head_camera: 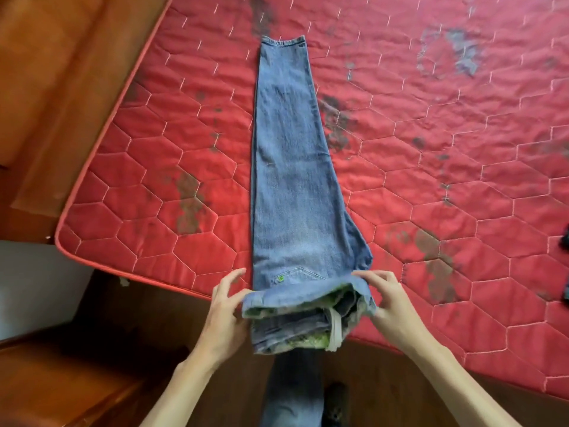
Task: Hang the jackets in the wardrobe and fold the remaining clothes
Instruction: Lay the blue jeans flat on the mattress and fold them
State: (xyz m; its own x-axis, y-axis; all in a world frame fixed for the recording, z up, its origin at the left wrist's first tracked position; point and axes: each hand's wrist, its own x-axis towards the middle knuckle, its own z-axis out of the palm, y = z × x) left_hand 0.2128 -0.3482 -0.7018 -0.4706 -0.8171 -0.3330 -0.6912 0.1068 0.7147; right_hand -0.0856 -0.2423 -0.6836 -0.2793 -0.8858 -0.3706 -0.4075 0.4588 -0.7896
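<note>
A pair of blue jeans (289,167) lies lengthwise on the red quilted mattress (446,143), folded leg on leg, hems at the far end. The waist end hangs slightly over the near mattress edge and is turned over, showing a green lining. My left hand (229,306) grips the left side of that turned-over waist, thumb on the fold and fingers spread. My right hand (386,300) pinches the right side of the same fold.
Wooden furniture (46,87) stands along the mattress's left side, and a wooden surface (61,380) is at lower left. A dark garment (566,238) peeks in at the right edge. My own legs and a dark shoe (334,405) show below on the wood floor.
</note>
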